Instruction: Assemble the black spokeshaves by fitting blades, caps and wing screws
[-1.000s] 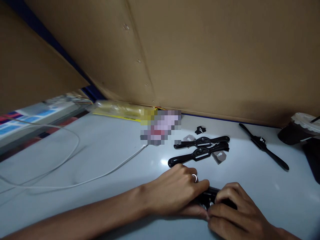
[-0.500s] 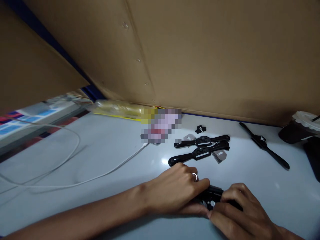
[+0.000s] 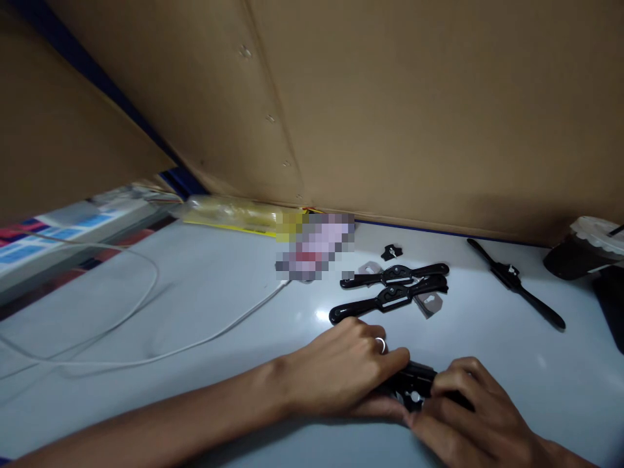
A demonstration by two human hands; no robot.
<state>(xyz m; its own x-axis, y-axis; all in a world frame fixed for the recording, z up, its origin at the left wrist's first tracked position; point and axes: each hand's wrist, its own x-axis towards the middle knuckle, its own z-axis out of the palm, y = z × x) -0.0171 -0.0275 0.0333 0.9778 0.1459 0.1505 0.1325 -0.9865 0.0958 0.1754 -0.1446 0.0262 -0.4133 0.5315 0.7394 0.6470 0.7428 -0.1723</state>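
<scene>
My left hand [image 3: 346, 367], with a ring on one finger, is closed round one side of a black spokeshave [image 3: 420, 377] low over the table. My right hand [image 3: 480, 416] grips its other side, fingers bent near the silvery screw at its middle. Both hands cover most of the tool. Just beyond lie a black spokeshave body [image 3: 394, 296] and a second spokeshave body [image 3: 397, 273] behind it. Grey blades [image 3: 429, 303] rest partly beneath them. A small black cap piece [image 3: 391, 252] sits farther back. Another spokeshave [image 3: 509, 276], with its middle parts fitted, lies to the right.
A blurred-out phone-like object [image 3: 322, 244] lies at the back, joined to a white cable [image 3: 214, 336] looping left. Behind it is a yellow plastic package [image 3: 234, 214]. A lidded cup of dark drink [image 3: 580, 250] and a black object [image 3: 609, 305] stand right. Cardboard [image 3: 414, 117] walls the back.
The spokeshave between my hands has shifted very slightly, and my right fingers have moved a little at its screw. Everything else lies as before.
</scene>
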